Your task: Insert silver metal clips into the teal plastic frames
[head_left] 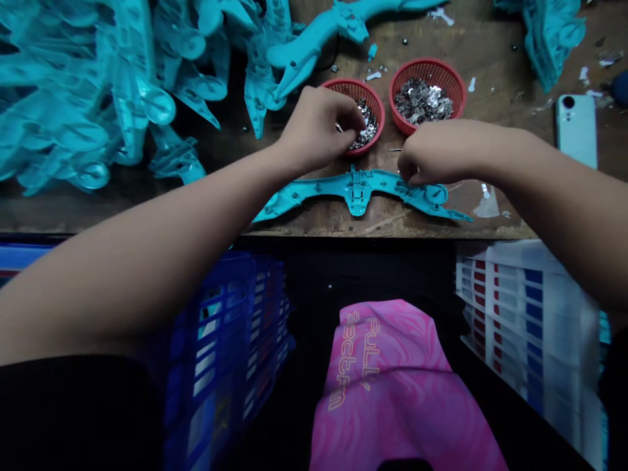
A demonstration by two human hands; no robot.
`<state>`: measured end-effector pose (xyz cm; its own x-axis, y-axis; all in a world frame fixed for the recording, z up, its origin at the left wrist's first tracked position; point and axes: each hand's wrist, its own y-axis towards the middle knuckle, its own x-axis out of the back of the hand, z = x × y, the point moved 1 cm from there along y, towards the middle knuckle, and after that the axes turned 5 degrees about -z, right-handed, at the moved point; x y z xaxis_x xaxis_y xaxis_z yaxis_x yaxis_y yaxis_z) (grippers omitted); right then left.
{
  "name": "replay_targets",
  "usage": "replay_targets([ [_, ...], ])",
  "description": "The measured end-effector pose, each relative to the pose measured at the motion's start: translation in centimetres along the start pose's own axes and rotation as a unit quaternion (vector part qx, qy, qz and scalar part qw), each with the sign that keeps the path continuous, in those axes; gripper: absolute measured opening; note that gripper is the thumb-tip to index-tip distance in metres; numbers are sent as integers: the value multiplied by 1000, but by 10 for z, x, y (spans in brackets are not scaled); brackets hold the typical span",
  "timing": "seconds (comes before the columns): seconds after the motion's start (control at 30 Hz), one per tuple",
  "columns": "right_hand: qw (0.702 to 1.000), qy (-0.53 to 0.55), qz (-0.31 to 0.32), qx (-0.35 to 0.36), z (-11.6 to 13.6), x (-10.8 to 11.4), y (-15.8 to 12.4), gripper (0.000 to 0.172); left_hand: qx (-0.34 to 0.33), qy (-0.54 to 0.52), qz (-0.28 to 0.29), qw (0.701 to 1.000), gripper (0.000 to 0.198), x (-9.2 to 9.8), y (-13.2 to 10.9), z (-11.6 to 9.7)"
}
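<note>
My left hand [324, 121] reaches into the left red basket [353, 85], its fingers curled together at a heap of small shiny metal pieces [367, 131]. What is between those fingertips is hidden. Over the right half of a long, winged teal plastic part [358, 193], my right hand [429, 154] is closed, with its fingers bent down. A thin metal tip [395, 150] shows just left of it; I cannot tell whether the hand holds it. The teal part lies near the table's front edge, its ribbed side up.
A second red basket [426, 69] holds metal clips. Teal parts [98, 98] are piled at the left, with another group [552, 39] at the back right. A phone [576, 127] lies at the right. Blue [226, 327] and white crates [515, 314] stand below the table [304, 226].
</note>
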<state>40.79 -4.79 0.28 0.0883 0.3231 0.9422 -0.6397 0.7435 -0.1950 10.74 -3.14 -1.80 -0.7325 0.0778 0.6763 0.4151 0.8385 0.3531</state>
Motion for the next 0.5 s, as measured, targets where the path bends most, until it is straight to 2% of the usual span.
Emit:
replay_targets([
  [0.1,993,-63,103,19,17,7,2,6,-69,-14,53,996,20,-9,-8,-12],
  [0.2,991,-64,113,19,30,15,3,3,-144,4,152,978,26,-22,-22,-26],
  [0.27,991,-59,115,19,34,20,2,3,-166,33,195,966,30,-30,-31,-31],
  [0.33,990,-61,125,23,35,25,1,2,-174,61,214,959,35,-35,-37,-33],
  [0.5,991,-40,129,17,29,27,0,11,-166,83,219,958,42,-41,-39,-29],
])
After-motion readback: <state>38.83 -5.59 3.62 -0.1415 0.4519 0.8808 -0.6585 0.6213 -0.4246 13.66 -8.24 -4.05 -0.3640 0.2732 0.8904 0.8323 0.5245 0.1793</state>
